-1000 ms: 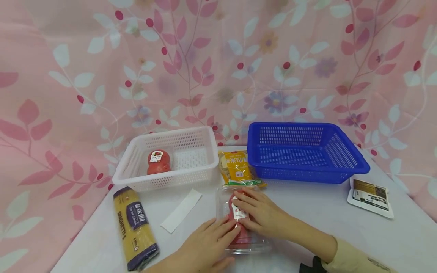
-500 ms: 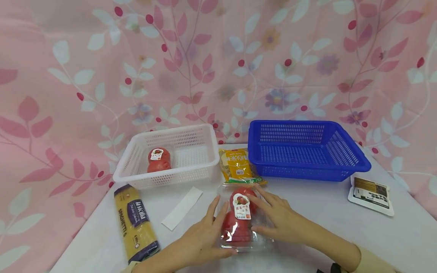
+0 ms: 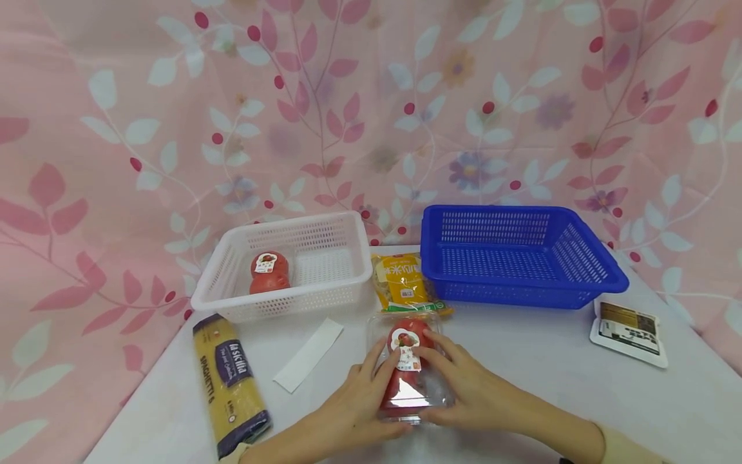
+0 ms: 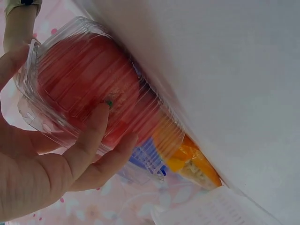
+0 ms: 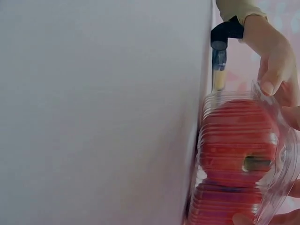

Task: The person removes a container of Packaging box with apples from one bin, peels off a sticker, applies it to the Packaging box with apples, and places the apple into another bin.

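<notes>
A clear plastic box of tomatoes with a white label sits at the table's near middle in the head view. My left hand spans its left near corner, fingers on the lid and side, thumb by the front edge. From the other side my right hand touches the box, fingertips on the lid near the label and thumb at the front. In the left wrist view, spread, slightly bent left fingers touch the box wall. Only a few right fingertips show in the right wrist view.
A white basket holding another tomato pack stands back left; a blue basket stands back right. Between them lies a yellow pasta bag. Spaghetti and a white strip lie left, a white packet right.
Both hands lifted off the lid's middle and spread to the box's sides, uncovering the label. Now their fingers have come back in over the lid, with thumbs at the front edge.
</notes>
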`<control>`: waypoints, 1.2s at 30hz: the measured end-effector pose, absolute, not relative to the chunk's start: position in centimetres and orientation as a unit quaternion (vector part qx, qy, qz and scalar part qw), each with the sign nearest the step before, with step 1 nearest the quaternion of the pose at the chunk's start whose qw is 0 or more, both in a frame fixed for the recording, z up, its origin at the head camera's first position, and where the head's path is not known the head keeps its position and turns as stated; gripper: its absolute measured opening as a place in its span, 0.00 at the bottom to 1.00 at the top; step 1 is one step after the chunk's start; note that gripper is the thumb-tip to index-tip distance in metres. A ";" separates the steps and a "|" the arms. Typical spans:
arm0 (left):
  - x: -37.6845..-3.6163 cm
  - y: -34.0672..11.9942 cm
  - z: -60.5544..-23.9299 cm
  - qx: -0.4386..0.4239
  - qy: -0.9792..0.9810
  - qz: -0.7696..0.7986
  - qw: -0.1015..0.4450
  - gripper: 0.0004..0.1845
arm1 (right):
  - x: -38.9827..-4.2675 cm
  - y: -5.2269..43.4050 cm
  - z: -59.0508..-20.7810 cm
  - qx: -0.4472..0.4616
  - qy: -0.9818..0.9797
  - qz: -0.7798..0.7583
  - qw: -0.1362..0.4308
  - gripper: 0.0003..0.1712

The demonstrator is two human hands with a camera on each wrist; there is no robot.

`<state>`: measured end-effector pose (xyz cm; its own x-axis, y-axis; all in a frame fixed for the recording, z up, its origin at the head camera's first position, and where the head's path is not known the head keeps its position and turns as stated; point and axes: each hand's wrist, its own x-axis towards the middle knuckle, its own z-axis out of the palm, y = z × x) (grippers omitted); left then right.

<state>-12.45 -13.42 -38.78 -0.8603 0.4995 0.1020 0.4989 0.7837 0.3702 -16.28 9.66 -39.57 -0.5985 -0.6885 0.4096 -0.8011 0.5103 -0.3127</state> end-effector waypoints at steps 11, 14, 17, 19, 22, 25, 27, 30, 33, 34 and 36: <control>-12.2 -13.8 -37.1 0.247 0.945 0.215 0.004 0.49 | -16.1 8.5 -38.4 0.424 -0.861 0.249 0.132 0.43; -12.2 -14.2 -36.3 0.244 0.944 0.220 -0.014 0.48 | -16.4 8.0 -37.5 0.435 -0.851 0.252 0.153 0.42; -12.4 -14.7 -35.1 0.249 0.939 0.235 -0.041 0.46 | -16.8 7.5 -36.2 0.442 -0.843 0.262 0.161 0.41; -12.6 -15.1 -34.2 0.255 0.932 0.248 -0.068 0.45 | -17.1 7.1 -35.4 0.440 -0.840 0.274 0.158 0.41; -12.9 -15.7 -33.2 0.269 0.921 0.255 -0.123 0.43 | -17.6 6.6 -34.3 0.436 -0.837 0.287 0.162 0.41; -13.6 -16.2 -32.3 0.275 0.912 0.253 -0.169 0.41 | -18.1 5.8 -33.4 0.434 -0.833 0.296 0.173 0.41; -14.2 -16.5 -31.7 0.279 0.907 0.250 -0.190 0.41 | -18.5 5.2 -32.9 0.432 -0.832 0.299 0.179 0.41; -15.1 -16.9 -30.9 0.269 0.908 0.254 -0.196 0.40 | -19.3 4.3 -32.1 0.430 -0.830 0.303 0.186 0.40; -15.8 -17.5 -30.3 0.252 0.913 0.257 -0.192 0.40 | -20.4 3.4 -31.7 0.436 -0.825 0.307 0.187 0.40; -16.1 -17.7 -30.1 0.245 0.914 0.261 -0.190 0.40 | -20.8 3.1 -31.5 0.440 -0.823 0.308 0.186 0.40; -16.9 -18.2 -29.8 0.240 0.913 0.266 -0.193 0.39 | -21.8 2.6 -31.1 0.442 -0.824 0.310 0.174 0.39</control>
